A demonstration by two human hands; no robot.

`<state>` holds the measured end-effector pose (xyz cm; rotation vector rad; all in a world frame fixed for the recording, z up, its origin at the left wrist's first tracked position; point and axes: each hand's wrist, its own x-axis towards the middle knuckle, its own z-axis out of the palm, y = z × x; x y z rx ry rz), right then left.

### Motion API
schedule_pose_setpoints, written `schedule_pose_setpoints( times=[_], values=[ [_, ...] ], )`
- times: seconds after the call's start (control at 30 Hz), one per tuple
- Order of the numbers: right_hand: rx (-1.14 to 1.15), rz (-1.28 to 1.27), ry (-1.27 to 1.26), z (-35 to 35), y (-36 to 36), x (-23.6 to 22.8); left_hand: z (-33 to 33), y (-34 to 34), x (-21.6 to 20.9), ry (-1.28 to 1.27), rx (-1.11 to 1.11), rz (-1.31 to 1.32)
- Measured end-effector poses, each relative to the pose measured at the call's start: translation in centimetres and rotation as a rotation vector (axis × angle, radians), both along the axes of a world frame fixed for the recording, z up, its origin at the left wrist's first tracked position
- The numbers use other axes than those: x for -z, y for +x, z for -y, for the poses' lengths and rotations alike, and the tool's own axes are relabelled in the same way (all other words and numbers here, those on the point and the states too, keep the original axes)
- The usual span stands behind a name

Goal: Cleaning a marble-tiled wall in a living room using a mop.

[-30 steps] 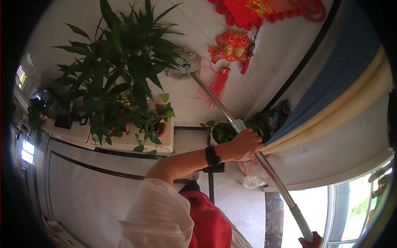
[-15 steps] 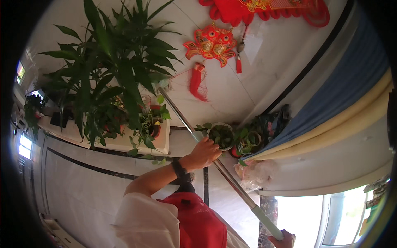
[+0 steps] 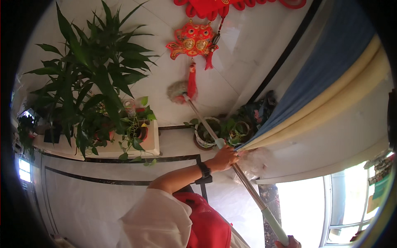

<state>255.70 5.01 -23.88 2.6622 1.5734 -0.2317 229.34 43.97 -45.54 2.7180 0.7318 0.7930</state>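
My left hand (image 3: 225, 158) is closed around the metal pole of a long-handled mop (image 3: 250, 188), just below its pale green joint. At the lower edge my right hand (image 3: 288, 242), only partly in view, grips the pale green end of the handle. The pole slants up and to the left to a fluffy greyish mop head (image 3: 178, 91), which lies against the pale tiled wall (image 3: 231, 78). Right at that head hangs the red tassel (image 3: 192, 78) of a red and gold fish ornament (image 3: 193, 40), overlapping it.
A large leafy plant (image 3: 95, 78) and smaller pots crowd a white cabinet top (image 3: 152, 140) at left. Potted plants (image 3: 206, 130) stand beneath the pole. A blue and cream curtain (image 3: 306, 95) drapes at right, above a clear plastic bag (image 3: 252, 163). Bright window panes (image 3: 347, 206) are at lower right.
The mop head has moved right along the wall, from beside the leafy plant to the red tassel. My left hand has shifted right and down with the pole; both hands keep their hold.
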Motion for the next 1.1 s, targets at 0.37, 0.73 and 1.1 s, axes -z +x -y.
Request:
schedule_pose_setpoints(
  times=[0.37, 0.73, 1.1],
  values=[
    [0.074, 0.245, -0.228, 6.4, -1.1, -0.9, 7.6, 7.7, 8.9, -0.174, 0.242, -0.211],
    [0.008, 0.317, -0.048, 4.7, 4.0, 1.0, 2.8, 5.4, 0.5, -0.034, 0.128, -0.04],
    [-0.221, 0.457, -0.064, -11.4, -1.4, -1.6, -6.6, 0.7, 6.5, -0.211, 0.058, 0.035]
  ],
)
